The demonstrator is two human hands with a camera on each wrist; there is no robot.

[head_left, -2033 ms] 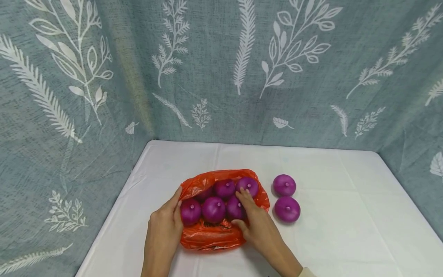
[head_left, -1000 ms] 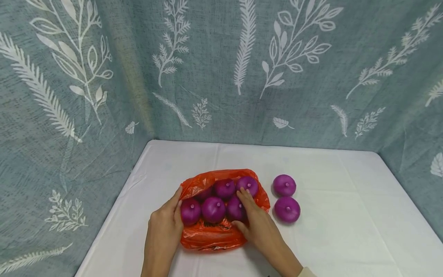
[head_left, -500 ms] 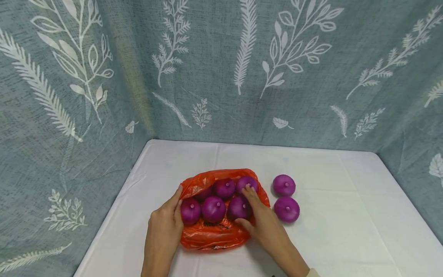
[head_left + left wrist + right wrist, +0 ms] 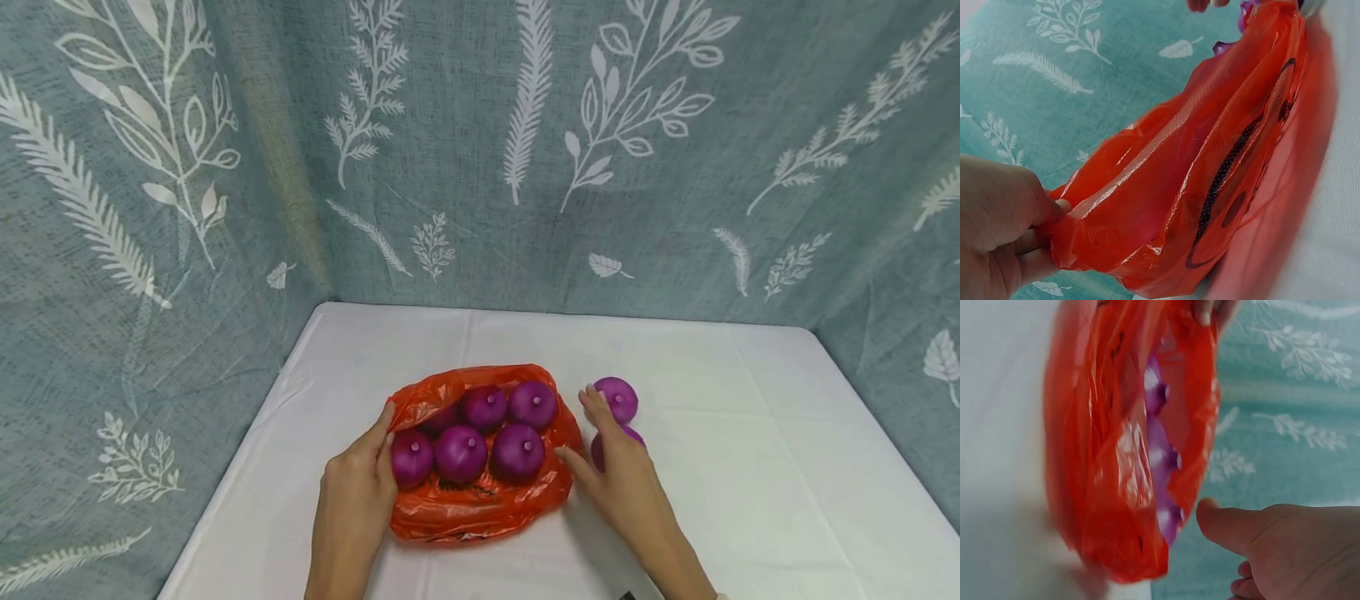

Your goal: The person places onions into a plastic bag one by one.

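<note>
An orange-red plastic bag (image 4: 465, 512) lies on the table with its mouth spread open, holding several round purple onions (image 4: 517, 453) with small pale nubs. My left hand (image 4: 351, 487) pinches the bag's left edge between thumb and fingers; the left wrist view shows the film (image 4: 1147, 187) stretched from that grip. Beyond the bag's right side, my right hand (image 4: 626, 479) hovers with fingers extended and holds nothing. Its fingers partly cover two loose onions, a far one (image 4: 619, 398) and a nearer one (image 4: 598, 454). In the right wrist view the thumb (image 4: 1229, 525) points toward the bag.
A white cloth covers the table (image 4: 735, 467). Behind it and at both sides hangs a grey-green curtain (image 4: 465, 150) with white leaf prints. A small dark object (image 4: 627, 595) shows at the bottom edge, too little of it to identify.
My right hand has let go of the front right onion in the bag and moved right, over toward the two loose onions. The left hand keeps its hold on the bag.
</note>
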